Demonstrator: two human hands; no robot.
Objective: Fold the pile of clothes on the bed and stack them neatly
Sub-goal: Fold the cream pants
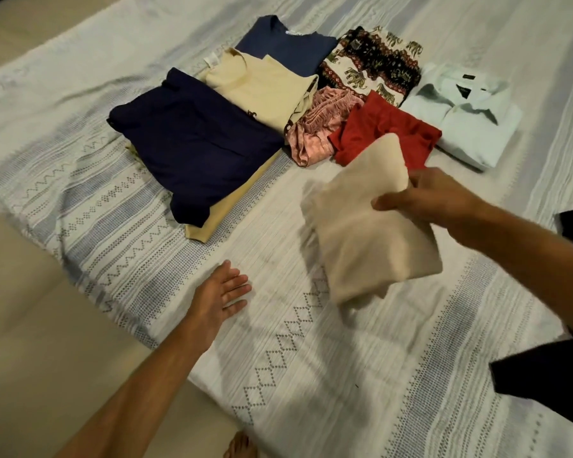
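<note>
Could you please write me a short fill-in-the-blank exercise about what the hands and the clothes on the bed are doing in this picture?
1. The right hand grips a folded ____-coloured garment above the bed.
2. The left hand rests flat on the bed with its fingers ____.
3. The white collared shirt lies directly beside the ____ garment.

Missing words: cream; straight; red

A folded beige garment [371, 226], blurred, hangs tilted above the bed [295, 358], gripped at its upper right edge. Behind it lie folded clothes: navy piece [192, 150], cream top [262, 84], blue shirt [288, 47], pink shorts [315, 130], red garment [377, 127], elephant print [371, 64], white shirt [467, 120].
</note>
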